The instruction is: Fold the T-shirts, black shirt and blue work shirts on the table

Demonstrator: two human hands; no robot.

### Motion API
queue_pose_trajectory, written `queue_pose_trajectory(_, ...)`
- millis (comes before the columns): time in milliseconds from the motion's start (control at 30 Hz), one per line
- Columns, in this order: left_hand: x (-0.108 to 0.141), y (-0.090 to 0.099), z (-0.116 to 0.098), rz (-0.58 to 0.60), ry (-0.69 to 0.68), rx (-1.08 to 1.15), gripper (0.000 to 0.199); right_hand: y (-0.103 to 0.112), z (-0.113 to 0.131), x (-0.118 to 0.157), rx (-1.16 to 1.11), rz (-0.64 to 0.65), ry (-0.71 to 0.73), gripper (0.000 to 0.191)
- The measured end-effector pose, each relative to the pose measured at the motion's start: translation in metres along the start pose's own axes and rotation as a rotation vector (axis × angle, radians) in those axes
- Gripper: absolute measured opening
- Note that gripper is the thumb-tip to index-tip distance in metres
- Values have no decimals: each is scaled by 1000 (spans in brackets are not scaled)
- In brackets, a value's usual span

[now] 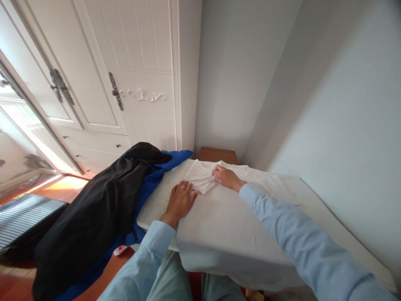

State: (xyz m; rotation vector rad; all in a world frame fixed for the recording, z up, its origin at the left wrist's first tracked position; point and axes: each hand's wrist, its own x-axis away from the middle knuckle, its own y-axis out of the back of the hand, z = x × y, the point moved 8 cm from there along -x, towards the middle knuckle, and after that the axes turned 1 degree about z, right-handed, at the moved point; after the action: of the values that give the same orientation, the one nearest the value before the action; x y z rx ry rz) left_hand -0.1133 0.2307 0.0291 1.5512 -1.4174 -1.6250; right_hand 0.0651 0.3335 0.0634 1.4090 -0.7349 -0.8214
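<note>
A white garment [232, 221] is spread over a pale board [300, 190] and hangs over its near edge. Its sleeve [200, 173] lies at the far left end, with a few creases. My left hand [181, 200] rests flat with fingers spread at the sleeve's near left edge; a ring shows on one finger. My right hand [226, 176] has its fingers bent together on the cloth at the sleeve's right side, pinching the fabric.
Black cloth [103, 200] and blue cloth [145, 190] drape over the board's left end. A white wardrobe [140, 54] stands beyond, a brown wooden piece [219, 155] behind the board, and a grey wall [344, 104] at right.
</note>
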Motion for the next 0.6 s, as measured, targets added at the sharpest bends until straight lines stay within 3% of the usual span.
queue_pose_trajectory(133, 0, 0, 0, -9, 8, 1, 43, -4, 15, -1, 253, 35, 144, 23)
queue_pose_trajectory(233, 0, 0, 0, -2, 10, 5, 43, -6, 14, -2, 293, 33, 191, 25)
queue_pose_trajectory(400, 0, 1, 0, -21, 9, 12, 43, 2, 0, -3, 74, -23, 202, 32)
queue_pose_trajectory(600, 0, 0, 0, -26, 21, 21, 40, -12, -10, -4, -11, 142, 185, 35)
